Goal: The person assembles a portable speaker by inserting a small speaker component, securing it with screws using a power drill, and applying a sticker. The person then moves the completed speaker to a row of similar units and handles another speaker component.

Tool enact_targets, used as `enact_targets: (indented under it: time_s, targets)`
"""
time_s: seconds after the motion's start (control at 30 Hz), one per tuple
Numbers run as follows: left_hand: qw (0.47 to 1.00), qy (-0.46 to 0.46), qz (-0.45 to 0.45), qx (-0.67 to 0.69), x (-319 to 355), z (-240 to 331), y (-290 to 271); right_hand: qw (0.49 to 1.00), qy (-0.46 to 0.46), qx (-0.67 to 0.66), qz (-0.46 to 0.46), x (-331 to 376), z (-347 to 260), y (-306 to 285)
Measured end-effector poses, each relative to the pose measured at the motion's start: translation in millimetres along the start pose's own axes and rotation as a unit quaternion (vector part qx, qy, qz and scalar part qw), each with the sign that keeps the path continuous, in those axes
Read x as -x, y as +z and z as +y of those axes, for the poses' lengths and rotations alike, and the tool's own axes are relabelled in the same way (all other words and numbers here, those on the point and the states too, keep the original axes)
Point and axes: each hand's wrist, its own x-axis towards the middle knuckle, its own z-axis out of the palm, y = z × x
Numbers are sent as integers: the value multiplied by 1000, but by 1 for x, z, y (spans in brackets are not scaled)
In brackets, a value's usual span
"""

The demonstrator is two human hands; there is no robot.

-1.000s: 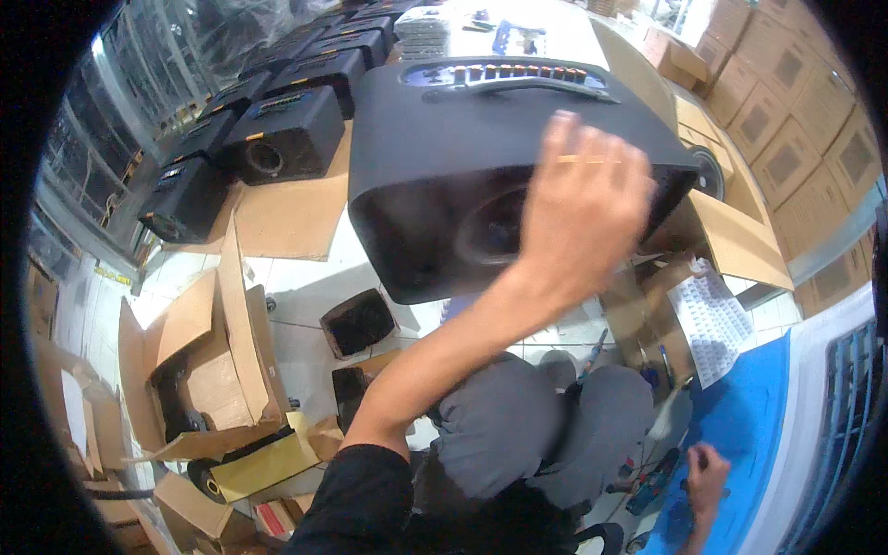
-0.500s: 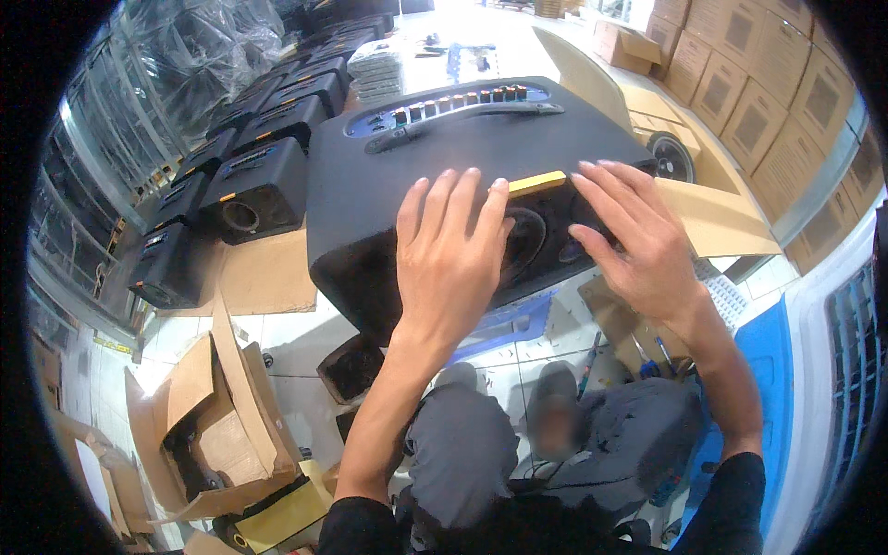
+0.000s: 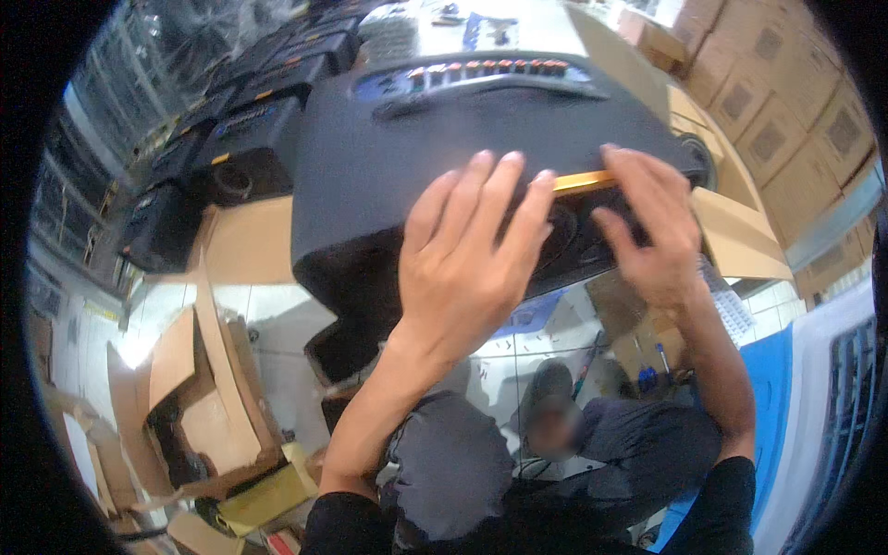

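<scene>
A large black speaker box (image 3: pixel 370 166) stands before me, with a row of knobs (image 3: pixel 490 70) and a black handle (image 3: pixel 499 85) on its top. Along its upper front edge lies a narrow yellow strip (image 3: pixel 583 182). My left hand (image 3: pixel 476 245) rests over that edge, fingers spread, its index fingertip at the strip's left end. At the other end, my right hand (image 3: pixel 652 227) has its fingertips against the strip, thumb held apart below. Neither hand grips anything. A round speaker cone on the front face is partly hidden behind my left hand.
Rows of similar black speakers (image 3: pixel 245 153) stand at the left. An opened cardboard box (image 3: pixel 217 407) lies lower left. Blue-handled tools (image 3: pixel 652 375) lie near my right knee, beside a blue panel (image 3: pixel 768 370). Stacked cartons (image 3: pixel 777 120) line the right.
The view has shifted, so the speaker and strip sit differently in the picture. My right fingertips have come onto the strip's right end; the left hand keeps its place at the other end.
</scene>
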Motion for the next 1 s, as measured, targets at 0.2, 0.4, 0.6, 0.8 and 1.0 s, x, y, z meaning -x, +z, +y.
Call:
enact_targets:
  time_s: [0.2,0.4,0.6,0.8,1.0]
  targets:
    - [990,11,74,119,6,-6,2,998,21,53,5,12,3,12]
    - [526,-61,134,838,16,14,-55,995,40,86,-16,22,6,16]
    - [181,84,228,953,2,59,-80,995,20,95,-22,24,13,18]
    - [202,56,173,962,22,54,-87,995,37,93,-28,28,15,17]
    - [199,120,240,943,16,66,-71,994,11,104,-23,27,19,18]
